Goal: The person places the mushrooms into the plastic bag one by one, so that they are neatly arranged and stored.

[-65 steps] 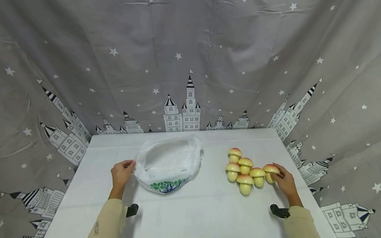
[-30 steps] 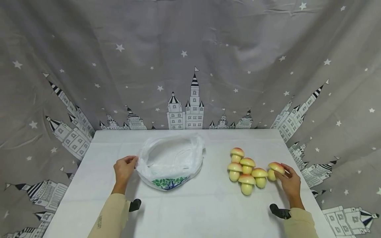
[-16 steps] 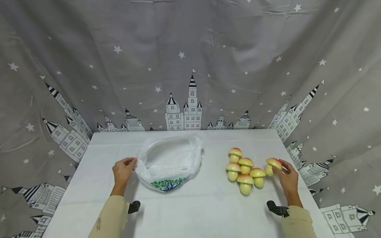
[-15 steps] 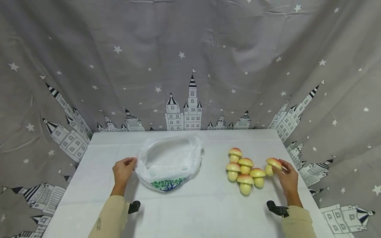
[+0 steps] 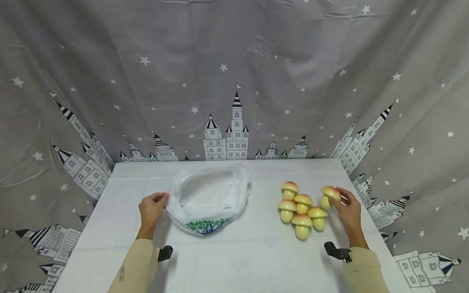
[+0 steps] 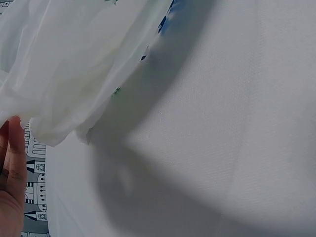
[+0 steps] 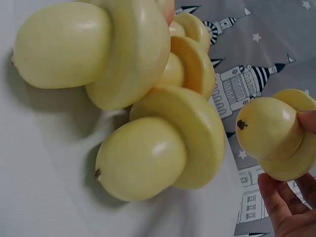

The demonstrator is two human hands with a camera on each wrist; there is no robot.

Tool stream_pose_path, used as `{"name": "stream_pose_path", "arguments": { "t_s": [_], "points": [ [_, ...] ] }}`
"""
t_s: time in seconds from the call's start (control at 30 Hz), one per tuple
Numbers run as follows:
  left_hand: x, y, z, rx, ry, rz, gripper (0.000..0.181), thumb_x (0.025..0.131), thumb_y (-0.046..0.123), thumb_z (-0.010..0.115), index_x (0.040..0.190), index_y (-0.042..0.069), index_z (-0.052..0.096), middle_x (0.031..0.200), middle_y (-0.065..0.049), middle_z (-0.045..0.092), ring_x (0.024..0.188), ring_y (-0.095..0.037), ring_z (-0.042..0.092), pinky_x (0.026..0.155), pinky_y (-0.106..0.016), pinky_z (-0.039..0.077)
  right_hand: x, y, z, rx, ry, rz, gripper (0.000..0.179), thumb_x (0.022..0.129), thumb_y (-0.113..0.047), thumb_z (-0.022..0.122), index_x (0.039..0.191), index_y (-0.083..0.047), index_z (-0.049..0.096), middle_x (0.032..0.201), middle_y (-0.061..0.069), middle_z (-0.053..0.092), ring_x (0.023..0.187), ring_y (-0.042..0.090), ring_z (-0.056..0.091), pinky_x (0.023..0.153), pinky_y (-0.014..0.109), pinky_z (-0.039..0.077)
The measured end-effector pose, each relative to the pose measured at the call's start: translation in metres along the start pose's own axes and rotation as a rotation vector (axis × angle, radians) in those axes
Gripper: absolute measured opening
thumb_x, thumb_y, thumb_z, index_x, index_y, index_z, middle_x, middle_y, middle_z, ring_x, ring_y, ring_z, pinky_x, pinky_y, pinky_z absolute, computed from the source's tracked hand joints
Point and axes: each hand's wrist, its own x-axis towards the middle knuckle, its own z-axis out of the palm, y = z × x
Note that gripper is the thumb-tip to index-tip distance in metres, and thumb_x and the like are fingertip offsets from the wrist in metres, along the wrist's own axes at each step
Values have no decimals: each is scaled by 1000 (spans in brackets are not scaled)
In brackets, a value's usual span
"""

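My left hand (image 5: 151, 209) pinches the left rim of a thin white plastic bag (image 5: 210, 199) with a green and blue tree print; the bag's mouth gapes upward. In the left wrist view the fingertips (image 6: 15, 123) meet the bag's edge. My right hand (image 5: 348, 209) grips a yellow toy mushroom (image 5: 330, 193) with a reddish cap top, held at the right of the group. The right wrist view shows thumb and fingers round the cap of this mushroom (image 7: 271, 128). Several similar mushrooms (image 5: 302, 220) stand clustered on the table to its left.
A white cloth covers the table (image 5: 249, 260). Behind and at both sides hangs a grey curtain (image 5: 234, 61) printed with castles and stars. A black wrist camera mount (image 5: 336, 251) sticks out from the right wrist, another mount (image 5: 165, 253) from the left.
My right hand took the rightmost mushroom off its place beside the group, drew it right, then moved it up and slightly left. My left hand has stayed at the bag's rim.
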Motion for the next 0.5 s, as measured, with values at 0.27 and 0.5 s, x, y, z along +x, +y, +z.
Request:
{"name": "stream_pose_path", "arguments": {
  "t_s": [0.27, 0.5],
  "points": [
    [-1, -1, -1, 12, 12, 24, 30, 94, 22, 62, 107, -4, 70, 97, -21, 68, 69, -13, 59, 56, -15, 44, 4, -13, 14, -39, -124, -82, 49, 89, -10, 67, 134, -1, 51, 133, 14, 51, 107, 12, 49, 79, 8, 42],
    [0, -3, 1, 18, -5, 19, 33, 95, 25, 61, 111, -3, 69, 99, -20, 68, 68, -10, 59, 58, -16, 44, 2, -22, 28, -34, -200, -129, 48, 88, -12, 69, 132, 0, 52, 131, 15, 52, 104, 10, 50, 80, 11, 44]
  ]
}}
